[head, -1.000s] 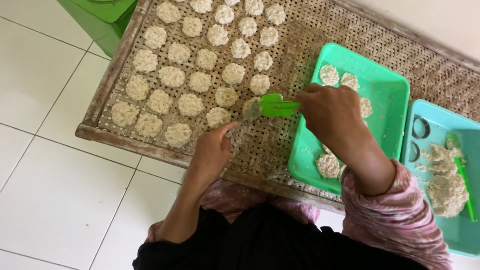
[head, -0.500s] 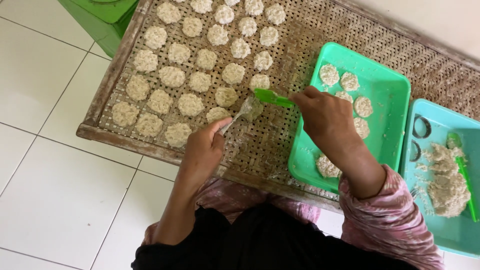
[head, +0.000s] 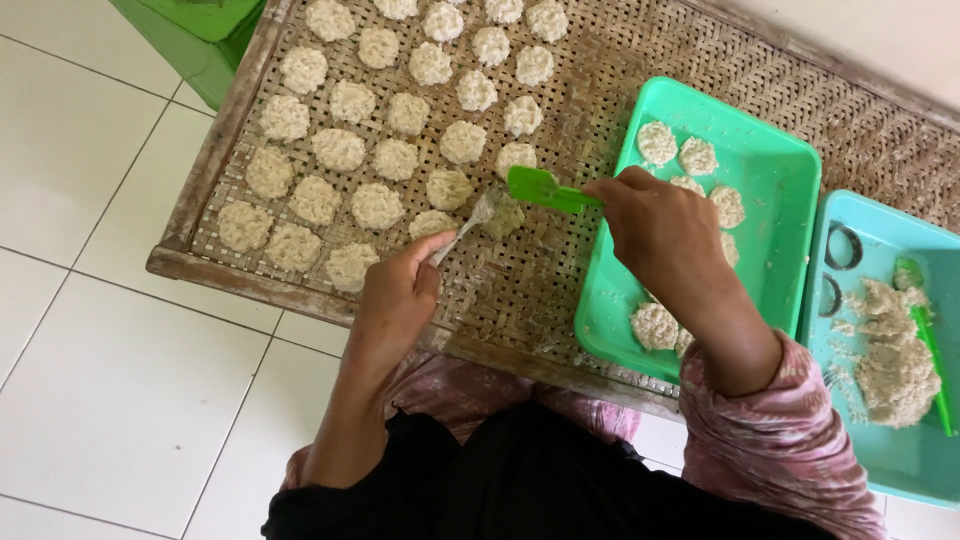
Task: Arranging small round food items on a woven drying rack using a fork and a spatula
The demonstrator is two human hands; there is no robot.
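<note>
Over the woven tray (head: 560,290), which lies on the white tiled floor (head: 110,380), both hands work near its front middle. Left hand (head: 400,295) hovers at the tray's near rim, its fingers clenched on the handle of a metal spoon (head: 468,222) whose bowl reaches up to a pale patty (head: 503,215) lying on the weave. Right hand (head: 655,225) sits over the tray's right part, above the near edge of the green tub (head: 790,250), fingers grasping a green spatula (head: 545,190); the blade points left and ends just above that same patty, close to the spoon bowl. Whether the blade touches the patty I cannot tell. Across the tray's left and far parts lie rows of round flat patties (head: 340,148), apart from one another. The green tub rests on the tray's right part and holds more patties, some near its far end, one near its front left corner. Right of the tray's tub stands a blue tub (head: 880,460) with a heap of pale dough (head: 895,350), two ring cutters (head: 845,245) along its left wall and a second green spatula (head: 935,350) on its right. Beyond the tray's far left corner a green box (head: 190,45) stands on the floor. A pink patterned sleeve (head: 790,440) covers the right forearm.
</note>
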